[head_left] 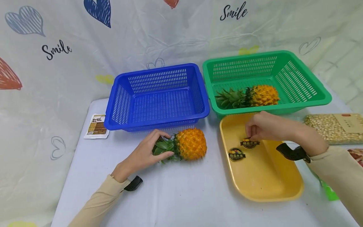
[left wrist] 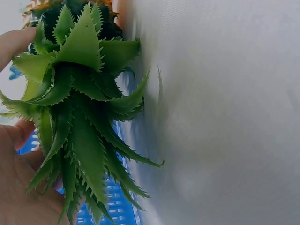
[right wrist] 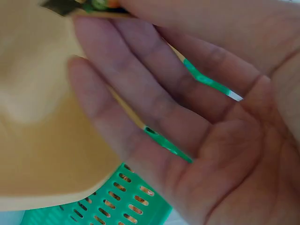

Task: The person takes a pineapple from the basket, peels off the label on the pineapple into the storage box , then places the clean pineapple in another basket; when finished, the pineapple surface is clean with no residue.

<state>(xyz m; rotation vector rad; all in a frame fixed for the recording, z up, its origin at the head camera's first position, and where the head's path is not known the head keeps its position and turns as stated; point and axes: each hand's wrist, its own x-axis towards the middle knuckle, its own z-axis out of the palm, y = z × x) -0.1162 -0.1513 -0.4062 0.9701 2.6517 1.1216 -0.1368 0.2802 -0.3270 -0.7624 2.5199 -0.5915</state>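
Note:
A small orange pineapple [head_left: 192,144] lies on its side on the white table. My left hand [head_left: 146,148] curves its thumb and fingers round the green leaf crown [left wrist: 84,117], which fills much of the left wrist view. Over the yellow tray [head_left: 263,176], my right hand [head_left: 266,126] pinches a black label [head_left: 250,143] with printed fruit and characters. A corner of that label [right wrist: 105,5] shows between thumb and fingertips in the right wrist view. A second label [head_left: 236,154] lies in the tray, left of the held one.
Behind the pineapple stands a blue basket [head_left: 161,104]. A green basket [head_left: 297,107] beside it holds another pineapple [head_left: 263,95]. A bag of pale kernels [head_left: 326,127] is at the right, a small white packet [head_left: 97,126] at the left. A patterned curtain [head_left: 170,31] hangs behind.

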